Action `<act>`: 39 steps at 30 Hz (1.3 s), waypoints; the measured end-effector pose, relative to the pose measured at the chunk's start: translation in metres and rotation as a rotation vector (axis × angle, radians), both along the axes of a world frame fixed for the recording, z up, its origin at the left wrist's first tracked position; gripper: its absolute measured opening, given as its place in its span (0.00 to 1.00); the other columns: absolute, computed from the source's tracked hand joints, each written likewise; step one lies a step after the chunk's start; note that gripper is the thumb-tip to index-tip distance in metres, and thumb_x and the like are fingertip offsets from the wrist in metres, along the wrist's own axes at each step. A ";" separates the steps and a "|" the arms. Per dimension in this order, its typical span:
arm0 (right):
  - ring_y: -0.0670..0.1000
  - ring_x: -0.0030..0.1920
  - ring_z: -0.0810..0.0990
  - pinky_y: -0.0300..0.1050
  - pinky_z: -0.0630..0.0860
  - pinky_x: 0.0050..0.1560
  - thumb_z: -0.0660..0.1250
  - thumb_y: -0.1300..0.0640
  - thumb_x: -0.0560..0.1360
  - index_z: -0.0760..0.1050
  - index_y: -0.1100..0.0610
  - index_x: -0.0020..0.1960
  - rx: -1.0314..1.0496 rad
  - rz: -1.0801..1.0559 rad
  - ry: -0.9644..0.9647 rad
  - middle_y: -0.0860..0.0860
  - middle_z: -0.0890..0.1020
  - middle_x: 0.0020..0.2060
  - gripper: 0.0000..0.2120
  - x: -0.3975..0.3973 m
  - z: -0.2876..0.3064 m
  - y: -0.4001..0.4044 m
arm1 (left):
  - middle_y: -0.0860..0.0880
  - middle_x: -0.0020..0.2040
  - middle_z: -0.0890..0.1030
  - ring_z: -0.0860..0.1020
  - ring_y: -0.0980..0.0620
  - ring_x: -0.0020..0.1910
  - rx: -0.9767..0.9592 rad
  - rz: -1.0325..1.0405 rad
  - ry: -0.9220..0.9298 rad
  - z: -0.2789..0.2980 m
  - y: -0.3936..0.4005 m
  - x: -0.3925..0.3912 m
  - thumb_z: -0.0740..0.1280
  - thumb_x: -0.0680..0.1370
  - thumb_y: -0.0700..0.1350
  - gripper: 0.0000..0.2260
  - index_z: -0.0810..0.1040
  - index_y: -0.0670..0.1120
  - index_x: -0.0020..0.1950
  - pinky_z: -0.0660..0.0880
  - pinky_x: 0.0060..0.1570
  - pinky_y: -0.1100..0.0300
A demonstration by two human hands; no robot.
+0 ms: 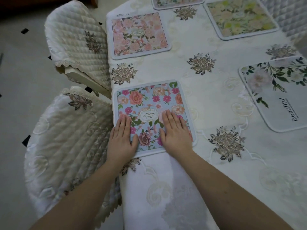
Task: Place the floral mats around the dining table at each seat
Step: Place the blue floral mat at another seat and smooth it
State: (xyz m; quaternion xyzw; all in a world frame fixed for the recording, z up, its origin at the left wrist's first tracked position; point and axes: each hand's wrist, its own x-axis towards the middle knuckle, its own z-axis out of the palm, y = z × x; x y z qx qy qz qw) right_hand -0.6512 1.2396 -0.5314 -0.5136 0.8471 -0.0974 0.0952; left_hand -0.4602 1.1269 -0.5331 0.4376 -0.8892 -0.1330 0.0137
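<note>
A blue floral mat (149,100) lies flat at the table's left edge, in front of the near chair. My left hand (122,138) rests palm down on its near left corner, partly over the table edge. My right hand (174,131) lies flat on its near right part, fingers together and stretched out. Neither hand grips anything. A pink floral mat (139,34) lies further along the same edge. A yellow-green mat (240,17) and a white mat with green leaves (282,93) lie on the right side. Another mat (177,2) shows partly at the top.
The table wears a white embroidered cloth (207,83) with brown flower motifs. Two chairs with quilted cream covers stand at the left side, the near chair (66,146) and the far chair (76,37). A quilted chair back (285,12) shows at top right.
</note>
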 end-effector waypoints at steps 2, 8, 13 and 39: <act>0.49 0.79 0.50 0.51 0.46 0.77 0.48 0.45 0.82 0.52 0.55 0.80 0.005 -0.017 0.006 0.51 0.56 0.79 0.29 -0.005 0.000 0.002 | 0.53 0.81 0.42 0.41 0.55 0.80 0.043 0.017 0.006 0.002 -0.002 0.006 0.44 0.79 0.60 0.32 0.42 0.50 0.81 0.47 0.78 0.50; 0.48 0.79 0.46 0.49 0.46 0.78 0.44 0.45 0.82 0.48 0.57 0.80 0.006 -0.062 0.013 0.52 0.52 0.79 0.30 -0.029 0.001 0.017 | 0.52 0.82 0.44 0.44 0.54 0.80 0.057 0.031 0.009 0.006 -0.001 0.007 0.44 0.79 0.60 0.33 0.42 0.49 0.81 0.47 0.78 0.50; 0.49 0.79 0.48 0.47 0.45 0.78 0.45 0.45 0.82 0.47 0.57 0.80 0.007 -0.078 0.019 0.52 0.52 0.79 0.30 -0.030 0.001 0.017 | 0.51 0.82 0.44 0.44 0.54 0.80 0.057 0.033 -0.001 0.003 -0.003 0.009 0.46 0.80 0.59 0.33 0.41 0.49 0.81 0.45 0.78 0.50; 0.48 0.79 0.45 0.53 0.43 0.78 0.42 0.46 0.82 0.49 0.51 0.80 0.011 0.184 0.053 0.50 0.50 0.80 0.27 -0.011 -0.002 -0.131 | 0.49 0.81 0.52 0.50 0.50 0.80 -0.073 -0.019 -0.020 -0.005 -0.084 -0.084 0.38 0.80 0.54 0.30 0.49 0.47 0.81 0.42 0.77 0.52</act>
